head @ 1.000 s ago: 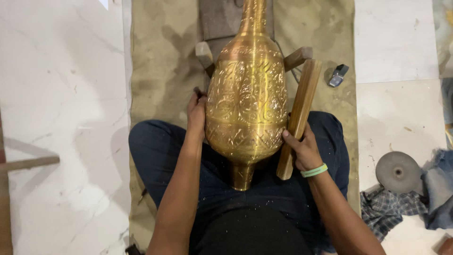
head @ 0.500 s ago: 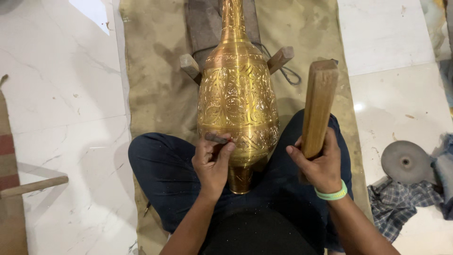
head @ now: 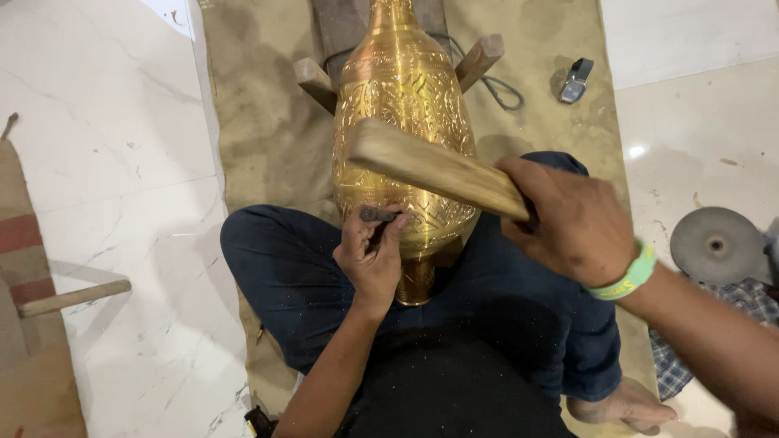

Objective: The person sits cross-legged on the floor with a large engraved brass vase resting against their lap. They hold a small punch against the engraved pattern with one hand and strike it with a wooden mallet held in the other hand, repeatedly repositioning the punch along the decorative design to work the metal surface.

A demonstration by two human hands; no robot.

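Observation:
A large engraved brass vase (head: 403, 97) lies along my lap, its neck pointing away and its foot between my crossed legs. It rests in a wooden cradle (head: 480, 58) on a tan mat (head: 268, 138). My left hand (head: 372, 258) grips a small dark metal punch (head: 378, 215), whose tip touches the lower body of the vase. My right hand (head: 572, 217) holds a wooden mallet block (head: 430, 168) by one end; the block is raised over the vase, angled left, its far end blurred.
White marble floor (head: 105, 138) lies on both sides of the mat. A round grey disc (head: 717, 243) and checked cloth (head: 714, 324) sit at the right. A small metal tool (head: 575, 79) lies on the mat. A wooden handle (head: 73, 297) lies at the left.
My left hand moved from the vase's side to its lower body and now sets a punch against it. My right hand lifted the wooden block and swung it over the vase.

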